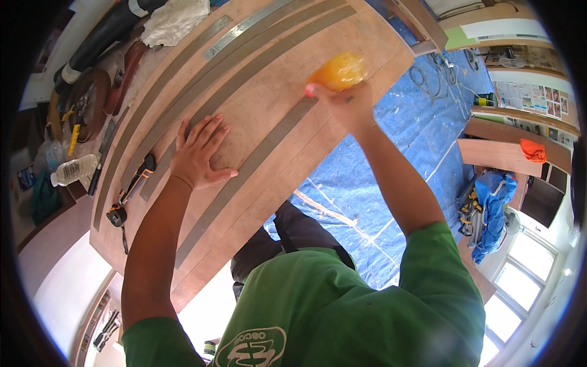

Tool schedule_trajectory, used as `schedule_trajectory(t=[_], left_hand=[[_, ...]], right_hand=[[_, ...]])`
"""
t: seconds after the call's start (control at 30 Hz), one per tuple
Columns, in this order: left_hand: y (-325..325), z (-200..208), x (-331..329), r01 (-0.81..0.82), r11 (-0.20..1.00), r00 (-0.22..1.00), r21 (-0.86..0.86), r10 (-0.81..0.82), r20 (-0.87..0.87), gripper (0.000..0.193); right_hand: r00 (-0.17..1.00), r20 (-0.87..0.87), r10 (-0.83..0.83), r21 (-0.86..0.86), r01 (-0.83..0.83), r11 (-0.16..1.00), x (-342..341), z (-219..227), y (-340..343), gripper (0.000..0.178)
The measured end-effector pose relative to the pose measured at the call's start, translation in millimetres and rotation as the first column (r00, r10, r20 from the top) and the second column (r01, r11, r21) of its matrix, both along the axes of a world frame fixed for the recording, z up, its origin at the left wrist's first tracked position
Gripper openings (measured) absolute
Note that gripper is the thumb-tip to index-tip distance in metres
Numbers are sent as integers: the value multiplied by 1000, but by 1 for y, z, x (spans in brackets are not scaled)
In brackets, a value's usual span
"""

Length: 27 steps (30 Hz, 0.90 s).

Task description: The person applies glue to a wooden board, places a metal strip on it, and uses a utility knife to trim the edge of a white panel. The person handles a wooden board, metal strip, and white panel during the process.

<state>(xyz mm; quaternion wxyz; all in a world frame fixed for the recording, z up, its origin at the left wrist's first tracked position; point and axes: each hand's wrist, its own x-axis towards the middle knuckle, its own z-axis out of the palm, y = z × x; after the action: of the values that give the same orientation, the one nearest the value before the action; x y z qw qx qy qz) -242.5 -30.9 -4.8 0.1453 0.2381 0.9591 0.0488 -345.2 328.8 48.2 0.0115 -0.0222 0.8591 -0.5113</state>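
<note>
Yellow translucent container (344,68), one, blurring too much for its exact kind to be told; a pinkish-red tip is showing at its lower left end; it is sitting over the far right part of the wooden board (266,110). Right hand (350,105), one: closing around the container, grasping it above the board. Left hand (200,151), one: resting palm down on the board with fingers spreading, gripping nothing, its thumb reaching the nearest dark strip (252,171). Further dark strips, several: running lengthwise along the board, roughly parallel; whether they are loose pieces or bands on the surface cannot be told. Progress, by judgement: the work is standing partway, the strips already lining the board, while pale wood is lying bare between them; how much is remaining cannot be told. Metal ruler (235,35), one: lying along the board's far part. Cutter (142,173), orange and black, and tape measure (116,215): lying near the board's left edge. Clear bottle (76,170), one: lying just beyond that edge. White cloth (175,22), one: bunching beside the board's far left. Blue tarp (400,144), one: covering the floor right of the board.
</note>
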Motion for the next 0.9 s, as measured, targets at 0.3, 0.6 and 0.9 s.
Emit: schedule_trajectory(t=[0.3,0.6,0.9], left_hand=[[-2,-3,0,13,1000,999,27,-12,-29,108],[-1,-2,0,16,1000,999,17,-16,-31,108],[-2,-6,0,30,998,996,53,-25,-87,109]], right_hand=[[994,-51,92,-26,-93,995,55,4,-26,28],[1000,18,-4,-157,7,988,45,1,-9,21],[996,39,-80,-106,84,991,22,-7,14,22]])
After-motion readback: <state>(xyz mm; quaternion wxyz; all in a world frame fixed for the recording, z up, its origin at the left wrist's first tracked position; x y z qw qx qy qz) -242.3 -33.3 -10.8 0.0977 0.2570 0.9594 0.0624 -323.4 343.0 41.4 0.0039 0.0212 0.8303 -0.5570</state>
